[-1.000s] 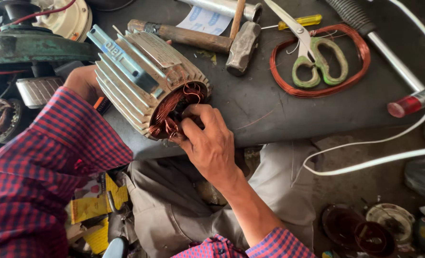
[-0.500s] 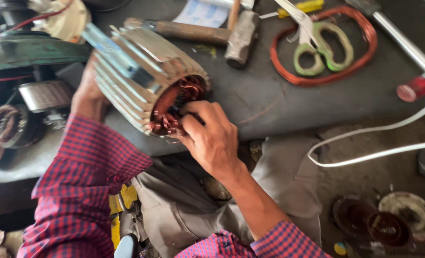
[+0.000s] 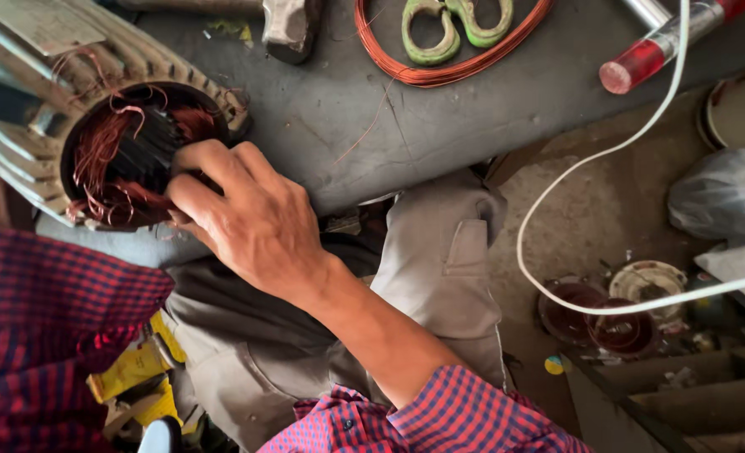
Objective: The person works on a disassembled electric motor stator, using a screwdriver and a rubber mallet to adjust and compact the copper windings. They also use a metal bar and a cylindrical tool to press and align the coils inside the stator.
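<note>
1. Your right hand reaches in from the near right, fingers curled and pinching at the copper windings in the open mouth of the motor stator; the fingertips sit at the bore's right edge, touching the wire.
2. Your left hand is barely in view at the far left edge behind the stator, so you cannot tell whether it is open or closed. Only its red checked sleeve shows clearly.
3. One stator lies on its side at the left of the grey bench, its long axis running from far left toward your right hand, so the bore faces the fingers. Your right hand is the nearer one to the windings.
4. Moving right along the far side: one hammer head, one coil of copper wire with one pair of green-handled scissors inside it, one red-tipped tool.
5. One white cable loops across the floor at right.
</note>
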The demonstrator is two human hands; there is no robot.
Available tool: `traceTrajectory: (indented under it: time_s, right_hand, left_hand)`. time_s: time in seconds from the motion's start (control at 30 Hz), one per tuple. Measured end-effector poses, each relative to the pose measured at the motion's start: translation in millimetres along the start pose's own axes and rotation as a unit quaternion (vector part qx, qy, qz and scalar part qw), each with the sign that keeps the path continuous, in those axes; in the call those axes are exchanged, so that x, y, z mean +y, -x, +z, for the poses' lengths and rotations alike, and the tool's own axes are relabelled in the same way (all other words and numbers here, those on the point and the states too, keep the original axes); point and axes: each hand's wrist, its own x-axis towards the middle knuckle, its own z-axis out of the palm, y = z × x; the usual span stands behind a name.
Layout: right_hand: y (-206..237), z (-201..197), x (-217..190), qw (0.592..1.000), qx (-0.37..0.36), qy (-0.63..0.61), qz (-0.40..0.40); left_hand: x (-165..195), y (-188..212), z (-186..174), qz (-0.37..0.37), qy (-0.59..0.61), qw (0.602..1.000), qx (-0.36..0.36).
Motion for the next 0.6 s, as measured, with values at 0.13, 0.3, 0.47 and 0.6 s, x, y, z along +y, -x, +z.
traceTrajectory:
  time_s: [0.13,0.3,0.47,0.6]
  right_hand:
    - [-2,-7,-3,1.0,-0.006,-0.014,0.0]
    - [-7,-12,-4,1.0,-0.001,-0.024,-0.004]
    - [-10,-13,-5,1.0,0.007,-0.028,-0.009]
    - [-14,-13,-9,1.0,0.017,-0.01,-0.012]
  left_hand:
    - [6,5,8,-0.001,-0.016,1.0,0.003]
    - [16,5,27,0.0,-0.028,1.0,0.0]
    - [23,4,40,-0.003,-0.041,0.999,-0.006]
    - [25,5,47,-0.002,-0.05,0.999,-0.021]
